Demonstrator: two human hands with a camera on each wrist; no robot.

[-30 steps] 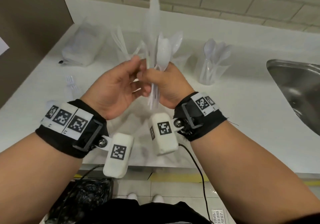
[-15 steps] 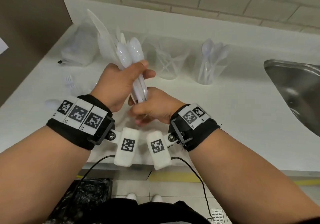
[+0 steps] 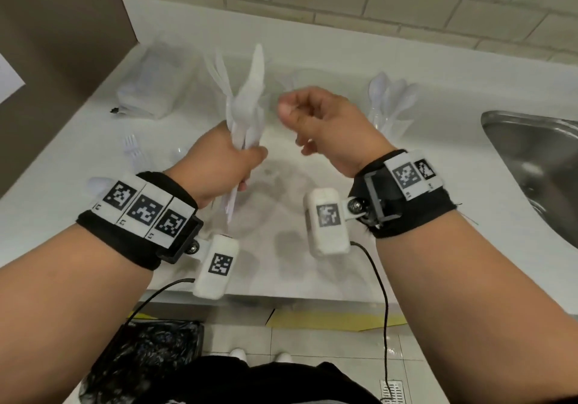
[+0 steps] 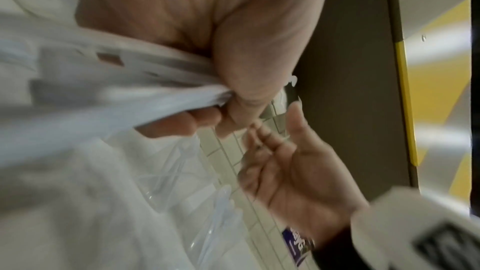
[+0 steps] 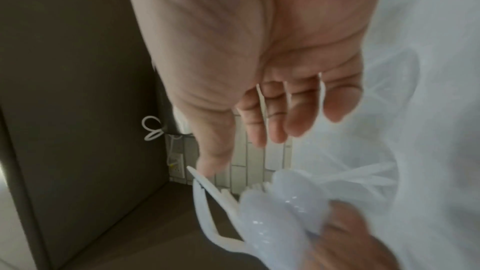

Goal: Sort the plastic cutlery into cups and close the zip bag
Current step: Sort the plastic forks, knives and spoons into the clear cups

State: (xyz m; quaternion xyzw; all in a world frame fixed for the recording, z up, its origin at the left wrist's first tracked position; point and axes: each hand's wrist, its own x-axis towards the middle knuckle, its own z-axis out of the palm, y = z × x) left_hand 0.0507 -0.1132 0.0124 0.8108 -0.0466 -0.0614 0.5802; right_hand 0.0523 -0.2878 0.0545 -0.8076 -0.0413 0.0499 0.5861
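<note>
My left hand (image 3: pixel 250 156) grips a bundle of white plastic cutlery (image 3: pixel 247 97) by the handles, with spoon bowls and a knife blade fanning upward. The left wrist view shows the same grip (image 4: pixel 241 81) on the blurred handles (image 4: pixel 103 93). To the right of the bundle, my right hand (image 3: pixel 300 122) hovers with loosely curled fingers and holds nothing; its palm (image 5: pixel 280 114) is bare. A clear cup of spoons (image 3: pixel 391 113) stands at the back right. Another clear cup (image 3: pixel 292 80) is partly hidden behind my right hand. The clear zip bag (image 3: pixel 150 91) lies at the back left.
Loose forks (image 3: pixel 134 150) and a spoon (image 3: pixel 100 183) lie on the white counter (image 3: pixel 406 216) to the left of my left wrist. A steel sink (image 3: pixel 531 159) is set in at the right. A dark panel (image 3: pixel 62 59) bounds the left side. A black-lined bin (image 3: pixel 140 356) stands below.
My right hand has let go of the bundle and moved up and to the right. The left hand keeps the cutlery, which now stands more upright.
</note>
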